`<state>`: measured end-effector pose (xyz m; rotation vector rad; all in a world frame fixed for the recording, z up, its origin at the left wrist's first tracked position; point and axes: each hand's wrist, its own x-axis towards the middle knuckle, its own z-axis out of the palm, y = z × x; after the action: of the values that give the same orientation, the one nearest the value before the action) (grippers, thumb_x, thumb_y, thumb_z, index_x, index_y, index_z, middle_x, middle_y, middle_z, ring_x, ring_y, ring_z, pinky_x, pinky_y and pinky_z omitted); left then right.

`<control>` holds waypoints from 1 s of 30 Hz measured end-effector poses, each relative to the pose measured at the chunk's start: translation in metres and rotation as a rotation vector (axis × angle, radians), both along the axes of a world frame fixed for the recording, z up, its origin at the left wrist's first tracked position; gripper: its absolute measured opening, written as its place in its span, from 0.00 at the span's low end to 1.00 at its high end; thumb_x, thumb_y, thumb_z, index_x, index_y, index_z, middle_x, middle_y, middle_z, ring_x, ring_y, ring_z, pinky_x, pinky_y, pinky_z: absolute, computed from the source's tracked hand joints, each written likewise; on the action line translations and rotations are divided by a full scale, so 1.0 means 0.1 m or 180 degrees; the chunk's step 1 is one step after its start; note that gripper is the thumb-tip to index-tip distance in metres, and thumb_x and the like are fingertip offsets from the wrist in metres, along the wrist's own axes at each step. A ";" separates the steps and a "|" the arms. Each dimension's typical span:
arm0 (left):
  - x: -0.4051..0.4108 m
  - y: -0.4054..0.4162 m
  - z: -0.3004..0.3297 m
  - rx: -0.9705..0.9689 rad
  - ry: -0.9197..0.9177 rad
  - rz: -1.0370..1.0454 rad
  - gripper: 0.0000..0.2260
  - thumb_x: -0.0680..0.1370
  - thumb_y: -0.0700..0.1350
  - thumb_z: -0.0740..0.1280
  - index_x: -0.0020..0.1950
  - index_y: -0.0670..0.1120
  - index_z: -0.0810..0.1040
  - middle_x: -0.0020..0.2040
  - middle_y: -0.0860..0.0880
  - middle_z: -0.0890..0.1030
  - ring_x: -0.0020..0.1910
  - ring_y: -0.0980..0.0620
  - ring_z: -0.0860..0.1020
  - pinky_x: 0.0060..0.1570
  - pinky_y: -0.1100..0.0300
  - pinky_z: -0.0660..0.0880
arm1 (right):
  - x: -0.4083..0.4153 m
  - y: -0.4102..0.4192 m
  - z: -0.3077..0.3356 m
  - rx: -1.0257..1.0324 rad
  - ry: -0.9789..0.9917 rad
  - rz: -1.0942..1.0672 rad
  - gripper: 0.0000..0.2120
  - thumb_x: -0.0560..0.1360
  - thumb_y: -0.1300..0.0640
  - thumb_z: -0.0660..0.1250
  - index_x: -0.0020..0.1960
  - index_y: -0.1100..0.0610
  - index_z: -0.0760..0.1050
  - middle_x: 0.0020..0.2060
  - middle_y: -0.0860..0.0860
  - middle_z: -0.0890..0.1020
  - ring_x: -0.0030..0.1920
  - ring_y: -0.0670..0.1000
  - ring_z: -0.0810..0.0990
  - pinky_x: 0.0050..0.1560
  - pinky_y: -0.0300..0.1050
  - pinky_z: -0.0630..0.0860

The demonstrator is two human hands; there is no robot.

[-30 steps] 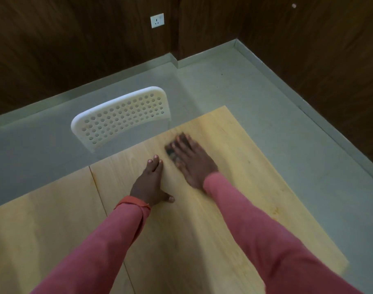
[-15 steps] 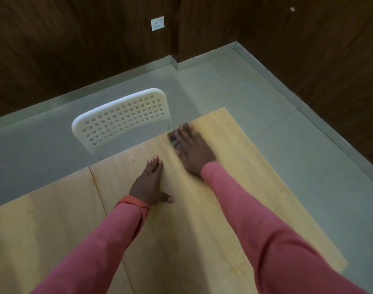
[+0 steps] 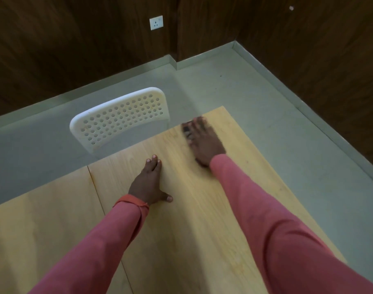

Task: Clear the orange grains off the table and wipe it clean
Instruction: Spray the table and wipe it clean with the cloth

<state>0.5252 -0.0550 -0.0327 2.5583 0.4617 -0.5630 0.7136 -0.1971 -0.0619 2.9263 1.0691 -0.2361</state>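
Note:
My right hand (image 3: 205, 143) lies flat, fingers straight, pressing a dark cloth (image 3: 187, 130) onto the light wooden table (image 3: 181, 219) near its far edge. Only a blurred dark strip of the cloth shows past the fingers. My left hand (image 3: 148, 183) rests flat on the tabletop, fingers together and thumb spread, nearer to me and to the left. I see no orange grains on the wood in this view.
A white perforated chair back (image 3: 119, 117) stands just beyond the table's far edge. A seam (image 3: 96, 187) divides the tabletop on the left. Grey floor (image 3: 266, 102) and dark wooden walls surround the table, with a socket (image 3: 156, 22) on the wall.
My right hand has slid the cloth away from me and to the right, toward the table's far edge. The left hand has stayed in place.

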 end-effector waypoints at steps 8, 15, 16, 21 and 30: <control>-0.01 0.00 0.00 -0.0099 -0.0014 0.0017 0.58 0.64 0.56 0.79 0.79 0.43 0.42 0.79 0.50 0.38 0.78 0.51 0.40 0.76 0.56 0.50 | -0.76 -1.46 -0.06 0.0373 0.0033 -0.0131 0.30 0.82 0.47 0.49 0.78 0.60 0.62 0.79 0.58 0.60 0.80 0.58 0.51 0.78 0.55 0.55; 0.03 0.00 -0.01 0.0029 -0.0021 -0.0041 0.58 0.65 0.56 0.79 0.79 0.43 0.42 0.79 0.49 0.38 0.78 0.51 0.41 0.75 0.56 0.51 | 0.43 -0.32 -0.09 0.0217 0.0105 -0.0500 0.29 0.83 0.45 0.46 0.82 0.53 0.51 0.81 0.53 0.51 0.81 0.56 0.43 0.80 0.54 0.45; 0.02 0.00 0.00 0.0039 -0.0022 -0.0038 0.58 0.65 0.56 0.79 0.79 0.43 0.42 0.79 0.49 0.38 0.78 0.50 0.41 0.75 0.56 0.51 | 0.31 -0.07 -0.08 0.0227 0.0059 -0.0247 0.30 0.83 0.44 0.44 0.82 0.53 0.51 0.81 0.54 0.52 0.81 0.56 0.43 0.80 0.55 0.46; -0.03 0.02 -0.01 -0.0069 -0.0060 0.0021 0.58 0.64 0.57 0.79 0.80 0.44 0.43 0.79 0.50 0.39 0.78 0.51 0.41 0.75 0.56 0.49 | -0.82 -0.32 -0.01 0.0316 0.0221 0.1133 0.28 0.84 0.44 0.45 0.81 0.53 0.51 0.81 0.52 0.49 0.81 0.55 0.41 0.80 0.53 0.43; -0.26 0.02 0.02 -0.0003 -0.0213 0.0305 0.55 0.66 0.59 0.77 0.80 0.44 0.46 0.80 0.51 0.43 0.78 0.53 0.45 0.75 0.55 0.54 | -0.02 -0.17 -0.03 0.0180 0.0085 -0.0218 0.30 0.83 0.44 0.45 0.82 0.53 0.49 0.81 0.52 0.50 0.81 0.56 0.42 0.80 0.55 0.45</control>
<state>0.4993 -0.0535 -0.0304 2.5299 0.5568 -0.4417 0.7116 -0.2137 -0.0653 3.0218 0.9961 -0.2508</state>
